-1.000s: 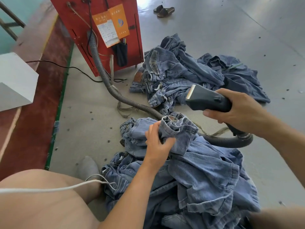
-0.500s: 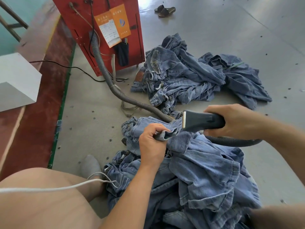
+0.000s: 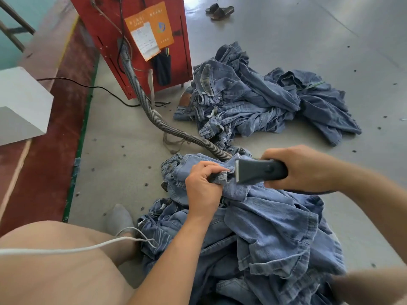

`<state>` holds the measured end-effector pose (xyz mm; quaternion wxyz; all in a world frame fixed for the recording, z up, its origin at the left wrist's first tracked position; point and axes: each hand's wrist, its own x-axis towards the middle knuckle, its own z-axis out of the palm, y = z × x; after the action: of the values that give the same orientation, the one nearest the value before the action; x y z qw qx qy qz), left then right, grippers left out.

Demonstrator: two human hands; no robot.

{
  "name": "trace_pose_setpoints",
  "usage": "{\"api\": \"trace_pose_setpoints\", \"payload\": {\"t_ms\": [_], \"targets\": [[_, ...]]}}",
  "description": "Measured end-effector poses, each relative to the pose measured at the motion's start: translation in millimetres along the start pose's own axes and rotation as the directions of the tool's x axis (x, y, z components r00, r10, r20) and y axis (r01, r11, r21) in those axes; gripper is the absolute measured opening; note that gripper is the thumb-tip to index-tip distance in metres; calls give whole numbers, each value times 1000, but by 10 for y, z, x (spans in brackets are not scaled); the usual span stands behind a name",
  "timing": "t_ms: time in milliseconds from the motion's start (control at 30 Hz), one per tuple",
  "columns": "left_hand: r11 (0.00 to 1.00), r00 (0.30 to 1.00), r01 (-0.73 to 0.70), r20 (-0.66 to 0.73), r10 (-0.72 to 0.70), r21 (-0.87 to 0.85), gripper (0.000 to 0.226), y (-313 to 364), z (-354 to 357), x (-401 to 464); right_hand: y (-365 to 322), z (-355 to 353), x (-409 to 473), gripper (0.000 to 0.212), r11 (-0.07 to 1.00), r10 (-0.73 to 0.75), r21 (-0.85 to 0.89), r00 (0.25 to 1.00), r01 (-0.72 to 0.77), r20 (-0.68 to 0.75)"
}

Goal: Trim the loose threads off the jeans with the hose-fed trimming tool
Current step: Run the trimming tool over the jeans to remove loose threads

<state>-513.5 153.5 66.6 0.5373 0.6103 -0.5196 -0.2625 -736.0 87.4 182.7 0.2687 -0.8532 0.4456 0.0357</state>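
So the trimmer (image 3: 259, 171) dropped from up in the air a second ago and its blade edge now sits right against the bunched denim fold, just right of the left hand (image 3: 203, 187). That hand is fisted tight round the fold of the jeans (image 3: 271, 227), which are heaped in front of the person's knee. Right hand (image 3: 301, 168) is wrapped around the trimmer's dark body, fingers curled under it.

Hose (image 3: 154, 115) runs from the red machine (image 3: 136, 40) across the floor and goes out of sight behind the trimmer. Second jeans pile (image 3: 259, 97) lies beyond the trimmer, bare floor around it. Can't make out any loose threads at the blade. Lower right corner is blurred, and the jeans are cut off by the bottom edge.
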Motion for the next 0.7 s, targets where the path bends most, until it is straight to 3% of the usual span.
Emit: {"api": "trace_pose_setpoints", "payload": {"t_ms": [133,233,300,400,533,633,700], "targets": [[998,998,54,38,-53,-18,31,-48,50,-29,-202,139,94,27,994,-84,58,991,90,-107],[979,987,162,25,-160,-127,28,-75,50,-22,-100,-7,113,31,993,9,113,971,18,-237],[910,948,315,56,-312,-270,19,-71,41,11,17,-92,91,31,991,79,121,969,-52,-232],[791,895,440,143,-422,-426,20,-66,29,53,67,-68,51,28,993,79,96,984,-64,-160],[854,897,436,209,-389,-285,16,-82,71,-1,-147,125,96,27,998,-43,43,996,46,-76],[877,886,441,252,-390,-190,16,-93,112,-94,-238,173,173,29,997,-54,48,984,63,-170],[817,859,505,256,-444,-278,7,-75,80,-85,-168,75,181,32,994,35,112,958,-3,-284]]}}
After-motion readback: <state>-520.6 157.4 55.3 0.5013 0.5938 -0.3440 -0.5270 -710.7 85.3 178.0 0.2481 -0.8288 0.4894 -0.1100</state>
